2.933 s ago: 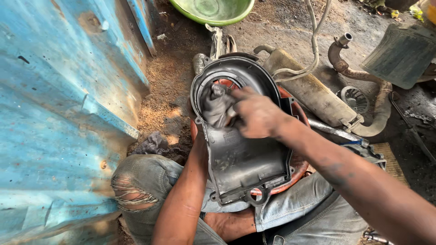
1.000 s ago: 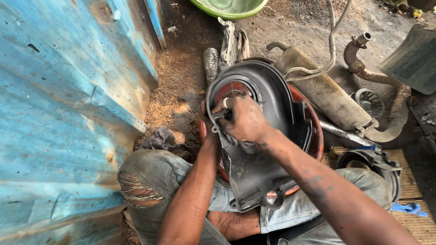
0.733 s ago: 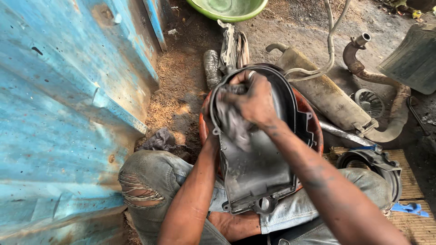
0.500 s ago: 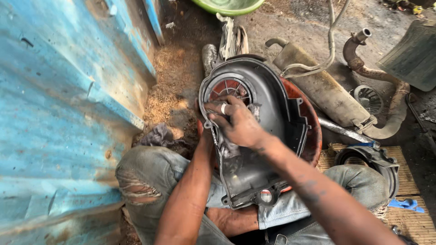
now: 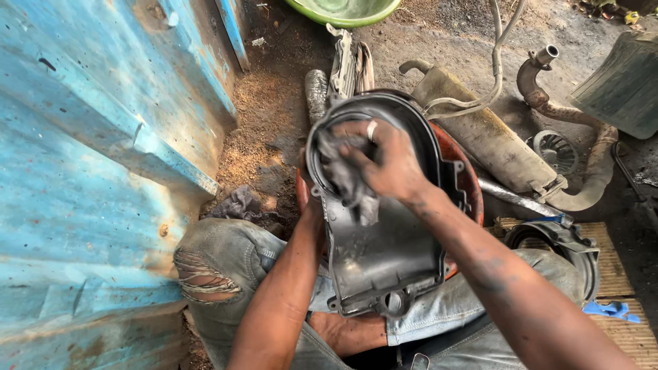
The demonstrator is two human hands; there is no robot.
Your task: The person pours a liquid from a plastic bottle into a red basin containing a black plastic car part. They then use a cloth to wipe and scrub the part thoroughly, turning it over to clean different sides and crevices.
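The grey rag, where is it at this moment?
In the head view, the grey rag is near the centre, pressed by the right hand inside the round upper end of the black cover, above the person's lap.

1. Honestly, no packages, labels, signs or screens showed anywhere in this shot.
2. From twelve o'clock right round to six, it was all bare metal, dirt and worn machine parts, with nothing boxed, wrapped or tagged.
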